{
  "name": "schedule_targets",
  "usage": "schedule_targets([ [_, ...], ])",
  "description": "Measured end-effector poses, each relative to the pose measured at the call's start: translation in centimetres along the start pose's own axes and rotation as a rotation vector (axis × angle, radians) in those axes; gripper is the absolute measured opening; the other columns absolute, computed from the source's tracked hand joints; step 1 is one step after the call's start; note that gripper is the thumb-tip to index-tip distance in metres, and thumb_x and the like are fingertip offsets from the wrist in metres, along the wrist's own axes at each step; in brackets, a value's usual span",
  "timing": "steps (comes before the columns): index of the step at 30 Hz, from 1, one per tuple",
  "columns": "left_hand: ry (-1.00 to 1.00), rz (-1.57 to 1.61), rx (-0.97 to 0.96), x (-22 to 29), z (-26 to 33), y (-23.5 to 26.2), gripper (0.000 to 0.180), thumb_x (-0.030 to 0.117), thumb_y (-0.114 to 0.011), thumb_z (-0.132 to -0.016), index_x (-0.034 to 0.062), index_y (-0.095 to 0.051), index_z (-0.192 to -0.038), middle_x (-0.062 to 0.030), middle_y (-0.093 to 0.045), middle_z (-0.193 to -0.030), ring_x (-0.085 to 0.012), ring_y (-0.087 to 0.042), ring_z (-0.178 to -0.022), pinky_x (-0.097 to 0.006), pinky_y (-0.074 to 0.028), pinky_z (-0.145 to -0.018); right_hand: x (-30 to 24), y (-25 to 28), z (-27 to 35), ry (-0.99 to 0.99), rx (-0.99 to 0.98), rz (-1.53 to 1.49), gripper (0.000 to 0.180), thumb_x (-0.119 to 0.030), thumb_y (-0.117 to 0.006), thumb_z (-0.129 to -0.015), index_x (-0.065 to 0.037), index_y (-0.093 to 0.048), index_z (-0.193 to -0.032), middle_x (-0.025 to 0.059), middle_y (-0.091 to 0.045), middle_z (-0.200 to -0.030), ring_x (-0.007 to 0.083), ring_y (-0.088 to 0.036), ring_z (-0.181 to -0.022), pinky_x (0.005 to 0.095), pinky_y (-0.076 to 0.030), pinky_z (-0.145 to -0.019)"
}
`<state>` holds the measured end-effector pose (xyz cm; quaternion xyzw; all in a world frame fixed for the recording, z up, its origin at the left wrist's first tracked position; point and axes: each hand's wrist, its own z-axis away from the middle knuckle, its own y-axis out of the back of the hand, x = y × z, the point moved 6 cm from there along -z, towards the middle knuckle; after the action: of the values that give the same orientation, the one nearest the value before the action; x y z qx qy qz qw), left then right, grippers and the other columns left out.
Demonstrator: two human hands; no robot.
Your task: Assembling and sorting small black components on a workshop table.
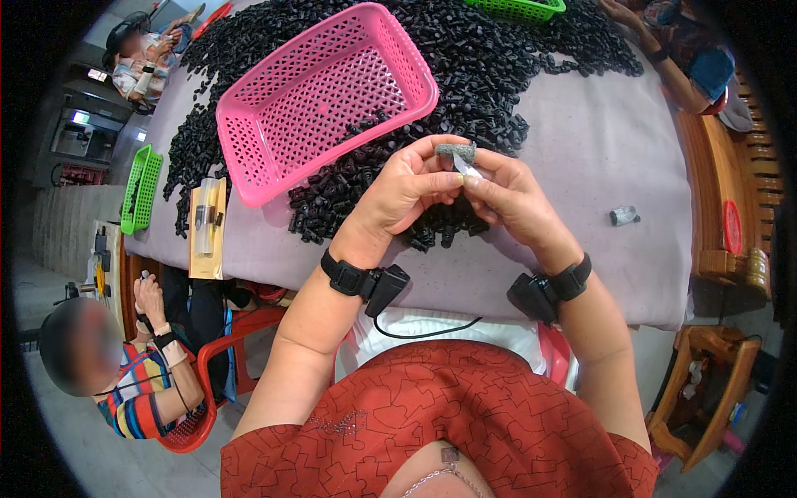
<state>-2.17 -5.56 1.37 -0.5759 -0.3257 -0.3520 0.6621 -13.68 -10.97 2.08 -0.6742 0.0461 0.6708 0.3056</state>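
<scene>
A green basket is seen at the left edge of the table, with a flat packet of small tubes lying just beside it. A pink basket is set tilted toward the far left part of the table, resting on a wide heap of small black parts; only a few black parts are seen inside it, so the sorting is judged barely begun, with most of the heap left.

Near the front edge, at the middle, the left hand is closed, fingertips pinched on a small grey piece. The right hand is closed likewise on the same grey piece, and a thin clear strip is held between the thumbs. The piece is held above the near rim of the heap, not resting on the table. Black bands are worn on both wrists.

Toward the right edge, a small dark item is noted lying alone. A second green basket is seen at the far edge.
</scene>
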Motion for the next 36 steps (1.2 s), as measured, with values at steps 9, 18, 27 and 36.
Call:
schedule_targets([
  [9, 0.013, 0.104, -0.030, -0.3, -0.2, 0.2, 0.042, 0.002, -0.069, -0.082, 0.0026, -0.054, -0.121, -0.0021, -0.061, -0.096, -0.0088, -0.060, -0.076, -0.021, -0.053, -0.067, 0.1, 0.1, -0.1, -0.004, -0.054, -0.123, 0.034, -0.024, -0.058, -0.094, -0.002, -0.055, -0.120, -0.0015, -0.059, -0.081, 0.0004, -0.044, -0.061, 0.0142, -0.034, -0.046],
  [18, 0.001, 0.073, 0.014, -0.4, -0.3, 0.8, 0.042, 0.006, -0.061, -0.089, 0.0016, -0.048, -0.129, -0.0039, -0.063, -0.095, -0.0083, -0.060, -0.072, -0.019, -0.052, -0.064, -0.3, 0.1, -0.1, 0.051, 0.000, -0.098, 0.035, -0.019, -0.058, -0.094, -0.001, -0.053, -0.123, -0.0009, -0.060, -0.082, 0.0006, -0.044, -0.059, 0.0143, -0.033, -0.046],
  [27, -0.010, 0.109, -0.039, -0.1, -0.2, 0.0, 0.039, 0.002, -0.061, -0.088, 0.0010, -0.050, -0.126, -0.0060, -0.065, -0.096, -0.0113, -0.064, -0.076, -0.023, -0.056, -0.068, -0.1, 0.3, -0.1, 0.035, 0.019, -0.032, 0.031, -0.018, -0.057, -0.094, -0.002, -0.055, -0.120, -0.0007, -0.062, -0.082, 0.0006, -0.045, -0.058, 0.0149, -0.033, -0.046],
  [36, -0.021, 0.139, 0.046, -0.2, -0.5, 1.1, 0.038, 0.001, -0.061, -0.087, -0.0006, -0.051, -0.124, -0.0086, -0.065, -0.103, -0.0158, -0.066, -0.086, -0.025, -0.057, -0.074, -0.1, 1.3, -0.1, 0.105, 0.135, -0.054, 0.024, -0.016, -0.058, -0.093, 0.000, -0.058, -0.112, -0.0043, -0.053, -0.070, 0.0008, -0.043, -0.055, 0.0160, -0.031, -0.044],
])
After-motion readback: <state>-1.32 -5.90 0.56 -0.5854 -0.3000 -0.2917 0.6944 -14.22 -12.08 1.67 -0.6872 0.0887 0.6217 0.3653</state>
